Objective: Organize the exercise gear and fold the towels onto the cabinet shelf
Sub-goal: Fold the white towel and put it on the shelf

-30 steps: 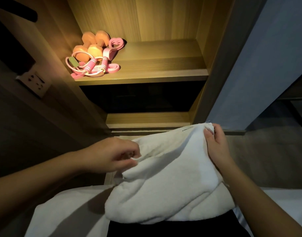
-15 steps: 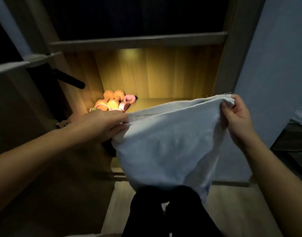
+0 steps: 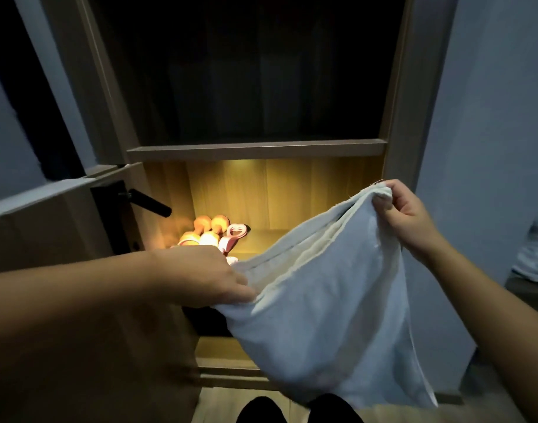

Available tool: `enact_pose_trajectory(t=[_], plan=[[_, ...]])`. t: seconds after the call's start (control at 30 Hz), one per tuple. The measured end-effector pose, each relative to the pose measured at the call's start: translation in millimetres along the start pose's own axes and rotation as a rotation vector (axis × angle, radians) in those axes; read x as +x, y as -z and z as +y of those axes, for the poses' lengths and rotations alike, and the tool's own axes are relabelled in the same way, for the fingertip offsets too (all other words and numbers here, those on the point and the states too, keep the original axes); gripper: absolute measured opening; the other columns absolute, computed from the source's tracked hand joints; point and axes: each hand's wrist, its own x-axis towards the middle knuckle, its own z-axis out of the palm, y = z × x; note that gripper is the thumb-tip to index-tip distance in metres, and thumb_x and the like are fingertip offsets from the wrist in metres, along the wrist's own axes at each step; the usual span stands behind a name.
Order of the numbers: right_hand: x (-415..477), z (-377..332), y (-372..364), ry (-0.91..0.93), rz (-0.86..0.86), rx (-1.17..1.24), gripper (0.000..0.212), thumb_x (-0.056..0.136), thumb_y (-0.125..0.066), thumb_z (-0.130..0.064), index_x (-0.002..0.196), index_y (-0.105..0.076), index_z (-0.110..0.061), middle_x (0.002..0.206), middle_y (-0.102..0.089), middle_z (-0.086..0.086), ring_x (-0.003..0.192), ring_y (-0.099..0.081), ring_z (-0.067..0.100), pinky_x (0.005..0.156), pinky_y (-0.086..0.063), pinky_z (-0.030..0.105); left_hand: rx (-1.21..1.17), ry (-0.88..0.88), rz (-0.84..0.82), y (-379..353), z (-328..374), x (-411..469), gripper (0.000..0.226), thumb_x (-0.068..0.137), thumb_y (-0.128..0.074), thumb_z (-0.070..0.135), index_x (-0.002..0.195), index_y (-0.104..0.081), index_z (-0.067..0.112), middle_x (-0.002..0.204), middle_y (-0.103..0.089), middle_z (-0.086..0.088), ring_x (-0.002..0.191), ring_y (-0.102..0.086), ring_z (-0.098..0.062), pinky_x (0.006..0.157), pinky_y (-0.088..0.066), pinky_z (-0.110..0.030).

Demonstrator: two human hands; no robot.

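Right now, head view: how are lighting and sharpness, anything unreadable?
Head view: warm glow on the lit shelf blows out the dumbbells; the upper compartment is near black; the towel, left hand and right hand are dim but readable, slightly soft; the wide angle slants the cabinet frame.

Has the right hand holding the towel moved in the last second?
Yes, the right hand rose, nearer the board above the lit shelf.

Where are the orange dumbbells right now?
In the head view, the orange dumbbells sit at the left end of the lit shelf, beside the pink heart-shaped piece, just beyond the left hand gripping the towel.
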Motion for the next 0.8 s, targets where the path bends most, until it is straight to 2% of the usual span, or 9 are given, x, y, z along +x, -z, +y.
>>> enact_pose_trajectory(t=[0.07, 0.13, 0.23, 0.33, 0.4, 0.5, 0.6, 0.67, 0.8], plan=[[-0.1, 1.4, 3.8, -0.022, 0.006, 0.013, 0.023, 0.087, -0.052, -0.05, 0.102, -0.056, -0.032, 0.097, -0.062, -0.011, 0.088, -0.06, 0.003, 0.074, -0.048, 0.02, -0.144, 0.091, -0.021, -1.9, 3.4, 8.1, 0.028, 0.091, -0.065, 0.027, 0.114, -0.049, 0.026, 0.084, -0.054, 0.007, 0.052, -0.033, -0.004, 0.05, -0.021, -0.013], [-1.7, 5.0, 4.5, -0.048, 0.001, 0.011, 0.022, 0.087, -0.053, -0.051, 0.101, -0.056, -0.034, 0.097, -0.062, -0.012, 0.087, -0.061, 0.002, 0.073, -0.049, 0.02, -0.317, 0.148, -0.137, -3.9, 3.4, 16.3, 0.023, 0.095, -0.059, 0.032, 0.117, -0.054, 0.024, 0.093, -0.055, 0.008, 0.06, -0.039, 0.0, 0.056, -0.026, -0.006], [-4.1, 10.3, 1.9, -0.068, -0.007, 0.013, 0.022, 0.086, -0.053, -0.051, 0.1, -0.057, -0.035, 0.097, -0.062, -0.012, 0.087, -0.062, 0.004, 0.071, -0.05, 0.02, -0.307, 0.1, -0.227, -3.7, 3.3, 18.1, 0.024, 0.093, -0.063, 0.027, 0.116, -0.066, 0.019, 0.097, -0.047, 0.008, 0.073, -0.042, -0.002, 0.062, -0.032, -0.007], [-5.8, 15.7, -2.0, -0.077, -0.021, 0.01, 0.024, 0.086, -0.053, -0.052, 0.101, -0.056, -0.033, 0.1, -0.061, -0.008, 0.091, -0.061, 0.009, 0.073, -0.05, 0.021, -0.142, -0.022, -0.129, -9.2, 9.4, 16.4, 0.023, 0.087, -0.068, 0.029, 0.11, -0.064, 0.027, 0.111, -0.055, 0.006, 0.103, -0.046, -0.009, 0.089, -0.034, -0.027], [-6.5, 19.0, -3.3, -0.092, -0.017, 0.015, 0.026, 0.086, -0.051, -0.051, 0.103, -0.056, -0.032, 0.101, -0.061, -0.006, 0.094, -0.061, 0.012, 0.075, -0.05, 0.022, -0.061, -0.088, -0.029, -16.5, 17.9, 19.5, 0.016, 0.089, -0.061, 0.031, 0.105, -0.06, 0.027, 0.107, -0.062, 0.005, 0.107, -0.05, -0.014, 0.097, -0.031, -0.037], [-6.5, 21.3, -4.2, -0.105, -0.021, 0.024, 0.027, 0.086, -0.051, -0.051, 0.103, -0.055, -0.031, 0.102, -0.061, -0.005, 0.095, -0.06, 0.014, 0.076, -0.049, 0.023, -0.183, -0.032, 0.077, -22.4, 25.7, 23.2, 0.021, 0.095, -0.036, 0.038, 0.1, -0.053, 0.028, 0.089, -0.065, 0.006, 0.086, -0.059, -0.012, 0.09, -0.034, -0.03], [-6.5, 25.0, -4.0, -0.13, -0.031, 0.033, 0.03, 0.085, -0.051, -0.052, 0.105, -0.055, -0.03, 0.102, -0.061, -0.005, 0.095, -0.061, 0.014, 0.076, -0.05, 0.023, -0.392, 0.144, 0.154, -22.2, 25.9, 26.7, 0.026, 0.099, -0.03, 0.051, 0.098, -0.049, 0.033, 0.08, -0.064, 0.005, 0.068, -0.055, -0.01, 0.072, -0.039, -0.025], [-6.9, 29.9, -1.2, -0.154, -0.023, 0.03, 0.028, 0.085, -0.052, -0.052, 0.104, -0.056, -0.032, 0.102, -0.062, -0.006, 0.095, -0.062, 0.013, 0.075, -0.051, 0.022, -0.458, 0.253, 0.22, -21.9, 24.9, 27.8, 0.027, 0.098, -0.029, 0.055, 0.096, -0.048, 0.036, 0.081, -0.063, 0.007, 0.066, -0.048, -0.007, 0.064, -0.041, -0.027], [-14.1, 48.6, 11.2, -0.249, 0.043, 0.026, 0.027, 0.083, -0.054, -0.054, 0.102, -0.057, -0.035, 0.104, -0.063, -0.006, 0.095, -0.063, 0.014, 0.071, -0.052, 0.023, -0.534, 0.429, 0.677, -19.7, 29.3, 23.4, 0.021, 0.1, -0.041, 0.038, 0.094, -0.055, 0.024, 0.075, -0.058, 0.006, 0.063, -0.049, -0.004, 0.054, -0.042, -0.025]])
